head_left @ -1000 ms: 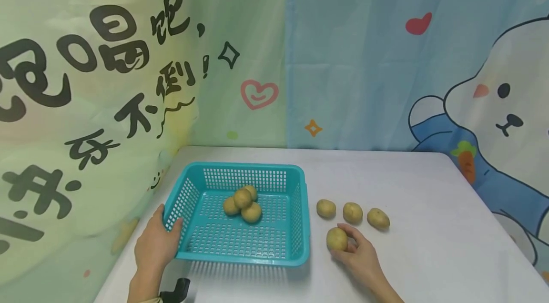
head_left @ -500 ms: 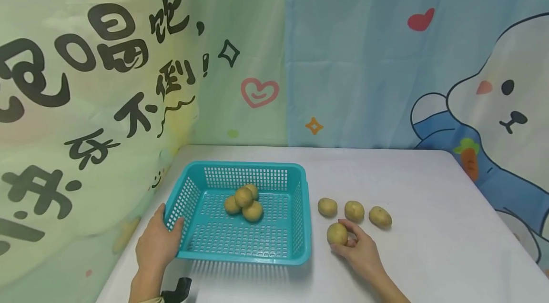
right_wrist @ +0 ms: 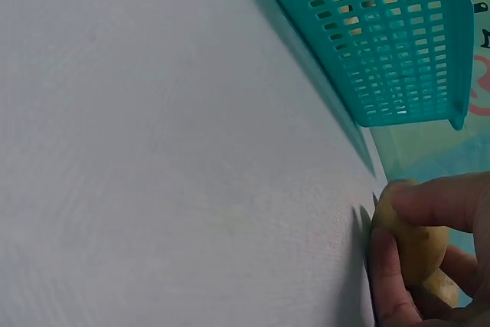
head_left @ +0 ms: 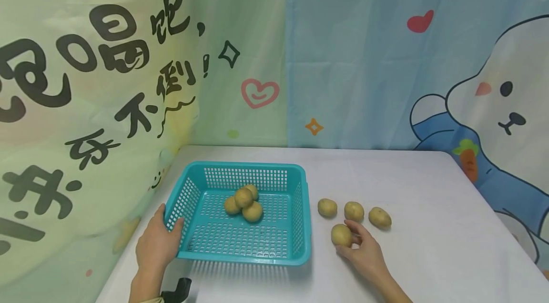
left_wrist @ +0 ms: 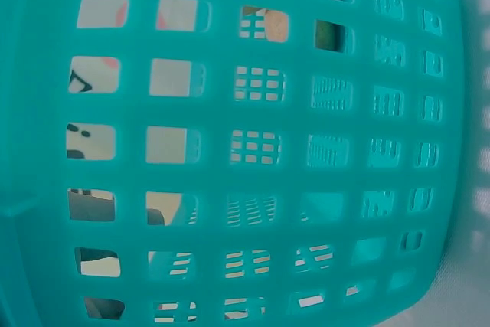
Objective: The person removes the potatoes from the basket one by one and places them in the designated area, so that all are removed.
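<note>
While the left hand (head_left: 156, 246) grips the teal basket (head_left: 274, 255) wall, the right hand (head_left: 364, 255) pinches 1 potato (head_left: 340, 235) across its middle, likely firm, smooth, light.

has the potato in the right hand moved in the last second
Yes. The potato in the right hand sits slightly farther from the basket and nearer the middle loose potato.
</note>
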A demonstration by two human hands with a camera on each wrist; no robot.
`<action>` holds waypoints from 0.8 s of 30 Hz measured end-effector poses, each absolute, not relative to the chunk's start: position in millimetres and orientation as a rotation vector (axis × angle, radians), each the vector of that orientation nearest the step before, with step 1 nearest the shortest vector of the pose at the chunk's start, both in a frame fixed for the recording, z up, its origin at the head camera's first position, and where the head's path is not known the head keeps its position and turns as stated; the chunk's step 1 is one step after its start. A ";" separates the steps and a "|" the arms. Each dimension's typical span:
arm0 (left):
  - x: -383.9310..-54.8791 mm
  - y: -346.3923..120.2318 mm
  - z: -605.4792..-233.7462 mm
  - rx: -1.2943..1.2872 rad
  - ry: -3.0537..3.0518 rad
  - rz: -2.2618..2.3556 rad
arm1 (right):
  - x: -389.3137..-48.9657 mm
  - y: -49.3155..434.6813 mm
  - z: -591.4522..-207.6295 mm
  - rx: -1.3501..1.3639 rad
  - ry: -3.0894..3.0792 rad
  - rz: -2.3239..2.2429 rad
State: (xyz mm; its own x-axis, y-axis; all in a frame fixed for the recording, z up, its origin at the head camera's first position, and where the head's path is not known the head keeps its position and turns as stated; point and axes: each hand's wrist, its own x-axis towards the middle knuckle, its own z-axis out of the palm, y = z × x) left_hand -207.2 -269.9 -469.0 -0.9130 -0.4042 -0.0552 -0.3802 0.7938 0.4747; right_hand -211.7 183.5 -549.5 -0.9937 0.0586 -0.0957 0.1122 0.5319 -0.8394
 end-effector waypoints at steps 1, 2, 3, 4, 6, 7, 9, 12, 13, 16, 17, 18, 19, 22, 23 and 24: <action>-207.3 -270.0 -469.2 0.642 -2.929 -0.759 | -211.5 184.1 -549.5 0.156 2.691 -1.496; -207.4 -270.0 -469.3 0.642 -2.929 -0.758 | -211.1 184.8 -549.5 0.161 2.682 -1.505; -207.5 -270.0 -469.5 0.642 -2.930 -0.756 | -210.5 185.6 -549.3 0.170 2.675 -1.511; -207.6 -270.0 -469.7 0.642 -2.929 -0.755 | -209.8 186.4 -549.2 0.180 2.671 -1.518; -207.6 -269.8 -469.7 0.644 -2.927 -0.753 | -208.2 188.2 -548.9 0.200 2.659 -1.539; -207.7 -269.7 -469.8 0.645 -2.925 -0.751 | -207.0 189.3 -548.7 0.211 2.658 -1.540; -208.1 -269.7 -470.1 0.645 -2.920 -0.749 | -204.3 192.0 -548.5 0.237 2.647 -1.542; -208.4 -269.5 -471.1 0.650 -2.913 -0.748 | -200.7 197.7 -547.8 0.275 2.628 -1.525; -208.5 -269.5 -471.3 0.651 -2.912 -0.748 | -199.5 199.7 -547.2 0.287 2.620 -1.521; -208.8 -269.7 -471.5 0.652 -2.909 -0.751 | -196.7 205.9 -543.3 0.321 2.602 -1.523; -208.7 -269.6 -471.4 0.654 -2.908 -0.752 | -195.9 207.6 -541.1 0.330 2.600 -1.527; -208.6 -269.7 -471.4 0.654 -2.907 -0.754 | -195.3 209.0 -538.5 0.333 2.603 -1.531; -208.5 -269.7 -471.4 0.655 -2.907 -0.755 | -194.7 209.9 -535.4 0.334 2.608 -1.543; -208.3 -269.3 -471.2 0.660 -2.910 -0.757 | -193.4 208.2 -523.7 0.330 2.629 -1.596; -208.2 -268.9 -471.0 0.659 -2.913 -0.758 | -193.3 206.3 -519.9 0.312 2.637 -1.639; -208.3 -268.6 -471.2 0.660 -2.915 -0.758 | -193.1 203.8 -516.3 0.287 2.643 -1.680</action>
